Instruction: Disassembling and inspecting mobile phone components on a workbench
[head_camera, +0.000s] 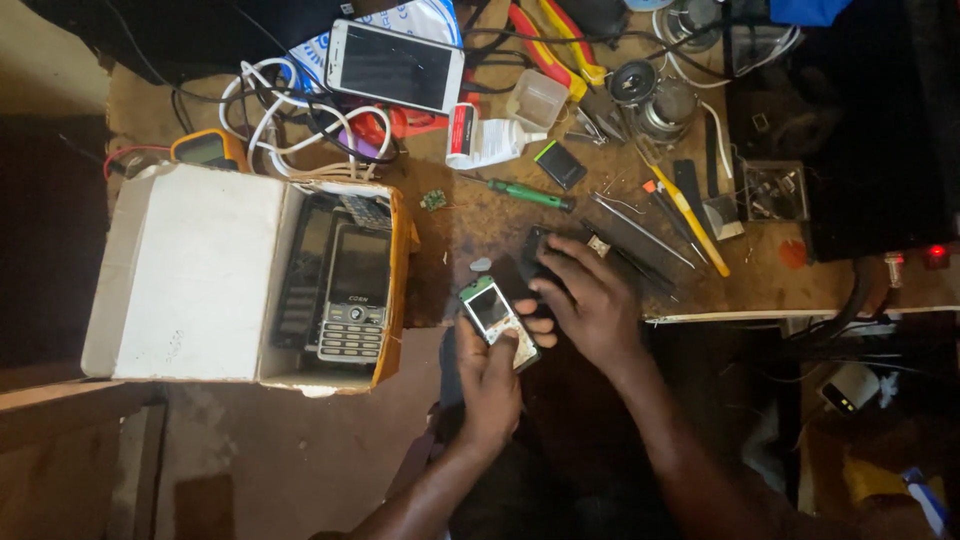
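Left hand (490, 385) grips small opened phone (497, 320) at frame centre. Right hand (590, 300) curled over black cover (535, 255) on bench (480, 215); cardboard box (200, 275) left.

Left hand (487, 375) grips small phone (498, 322); right hand (590, 300) touching black cover (537, 256).

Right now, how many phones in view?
4 at least: a white smartphone at the bench's top, two keypad phones in the cardboard box, and a stripped phone in the left hand. The dark piece under the right hand is unclear.
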